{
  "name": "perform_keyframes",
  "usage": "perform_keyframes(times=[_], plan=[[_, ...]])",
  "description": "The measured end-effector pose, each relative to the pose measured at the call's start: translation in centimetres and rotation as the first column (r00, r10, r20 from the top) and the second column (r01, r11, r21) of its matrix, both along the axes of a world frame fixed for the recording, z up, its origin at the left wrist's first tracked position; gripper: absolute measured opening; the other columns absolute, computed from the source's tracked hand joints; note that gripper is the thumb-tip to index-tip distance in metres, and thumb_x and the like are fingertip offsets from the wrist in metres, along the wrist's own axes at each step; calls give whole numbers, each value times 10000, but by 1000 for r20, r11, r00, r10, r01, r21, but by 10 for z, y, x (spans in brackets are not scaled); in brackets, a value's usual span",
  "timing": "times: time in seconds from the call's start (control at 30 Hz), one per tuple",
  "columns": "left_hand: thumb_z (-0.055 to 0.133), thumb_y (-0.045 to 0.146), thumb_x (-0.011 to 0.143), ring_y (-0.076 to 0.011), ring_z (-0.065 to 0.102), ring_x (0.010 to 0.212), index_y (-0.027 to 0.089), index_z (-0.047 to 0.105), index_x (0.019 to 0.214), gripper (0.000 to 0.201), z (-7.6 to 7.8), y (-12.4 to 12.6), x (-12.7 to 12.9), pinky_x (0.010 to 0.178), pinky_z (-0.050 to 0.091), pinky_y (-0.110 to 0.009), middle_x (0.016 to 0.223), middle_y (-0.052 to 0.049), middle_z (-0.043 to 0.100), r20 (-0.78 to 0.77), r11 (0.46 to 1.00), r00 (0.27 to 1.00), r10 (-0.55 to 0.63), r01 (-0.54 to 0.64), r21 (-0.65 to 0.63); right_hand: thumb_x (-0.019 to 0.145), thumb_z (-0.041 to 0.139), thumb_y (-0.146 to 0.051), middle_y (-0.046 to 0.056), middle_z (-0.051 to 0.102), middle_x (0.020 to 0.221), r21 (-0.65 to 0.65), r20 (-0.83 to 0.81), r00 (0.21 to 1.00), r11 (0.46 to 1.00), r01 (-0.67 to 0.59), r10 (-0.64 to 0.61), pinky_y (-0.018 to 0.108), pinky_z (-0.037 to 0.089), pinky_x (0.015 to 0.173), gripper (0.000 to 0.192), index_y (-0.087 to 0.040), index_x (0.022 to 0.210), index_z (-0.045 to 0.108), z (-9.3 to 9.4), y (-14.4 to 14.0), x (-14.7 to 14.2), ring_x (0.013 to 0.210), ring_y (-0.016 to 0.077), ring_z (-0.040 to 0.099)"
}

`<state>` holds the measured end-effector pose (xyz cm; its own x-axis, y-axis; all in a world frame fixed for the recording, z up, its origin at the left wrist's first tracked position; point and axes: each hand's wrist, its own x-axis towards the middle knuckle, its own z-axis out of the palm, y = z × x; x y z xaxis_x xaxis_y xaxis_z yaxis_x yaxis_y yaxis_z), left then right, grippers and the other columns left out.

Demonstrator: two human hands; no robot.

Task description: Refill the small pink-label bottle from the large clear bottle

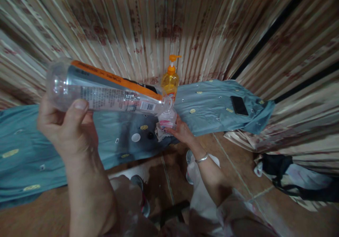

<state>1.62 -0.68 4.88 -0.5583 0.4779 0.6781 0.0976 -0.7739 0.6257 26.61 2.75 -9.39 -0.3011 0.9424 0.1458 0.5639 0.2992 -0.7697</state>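
My left hand (62, 124) is wrapped around the base end of a large clear bottle (106, 90) with an orange-and-grey label, thumb pressed on its near side, fingers closed behind it — the bottle lies nearly on its side, tipped slightly down to the right, raised above the blue cloth (209, 103). Its open mouth sits right over the top of a small clear bottle (167, 120), touching or just above it; I cannot tell which. My right hand (181, 131) clasps that small bottle from below and behind, fingers curled about its lower part, holding it upright close to the near edge of the cloth, about midway along it. Under this hand there is a crumpled rag (160, 134). Behind the small bottle, toward the far edge of the cloth against the striped curtain (148, 22), stands an orange pump bottle (170, 80). A black phone (239, 105) lies flat near the cloth's right end, well apart from both hands. A white cap (136, 137) and a dark cap (150, 135) rest on the cloth just left of my right hand.
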Motion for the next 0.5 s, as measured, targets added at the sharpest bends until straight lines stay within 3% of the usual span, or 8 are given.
perform_keyframes(times=[0.5], plan=[[734, 274, 477, -134, 541, 709, 129, 605, 831, 404, -2, 0, -1, 875, 420, -549, 711, 28, 469, -32, 1000, 999, -27, 27, 14, 752, 642, -408, 120, 644, 1086, 15, 32, 999, 1000, 18, -18, 351, 500, 780, 677, -131, 1294, 345, -6, 2, 1, 963, 271, 634]])
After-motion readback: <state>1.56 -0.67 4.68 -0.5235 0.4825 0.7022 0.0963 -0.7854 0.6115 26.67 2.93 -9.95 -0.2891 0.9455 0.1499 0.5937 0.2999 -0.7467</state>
